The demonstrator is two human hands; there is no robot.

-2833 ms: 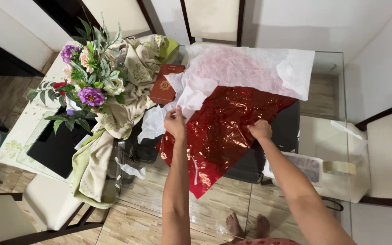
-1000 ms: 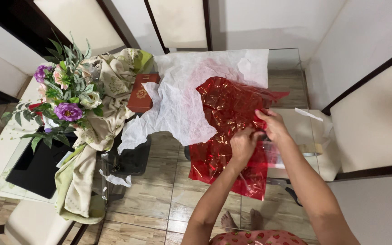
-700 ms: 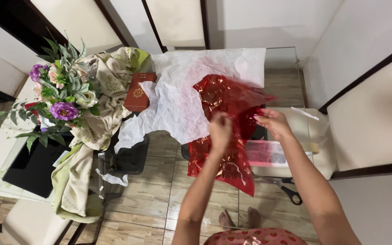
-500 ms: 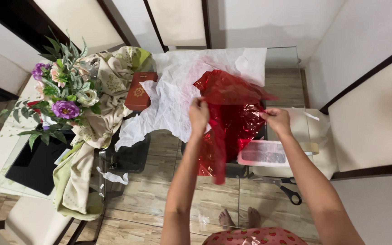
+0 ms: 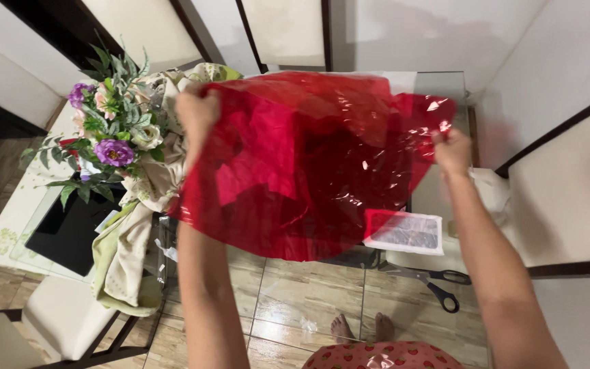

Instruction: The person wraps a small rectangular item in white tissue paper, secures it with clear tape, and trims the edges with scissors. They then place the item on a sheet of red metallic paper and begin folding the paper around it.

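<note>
Hands, left hand (image 5: 198,113) and right hand (image 5: 452,150), each grip red cellophane sheet (image 5: 308,164) spread taut.

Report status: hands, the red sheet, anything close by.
Left hand and right hand grip red cellophane sheet, spread wide above glass table. Flower bouquet beside left hand; scissors below.

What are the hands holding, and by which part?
A red cellophane sheet, spread out: left hand grips its top left edge, right hand its right edge.
</note>
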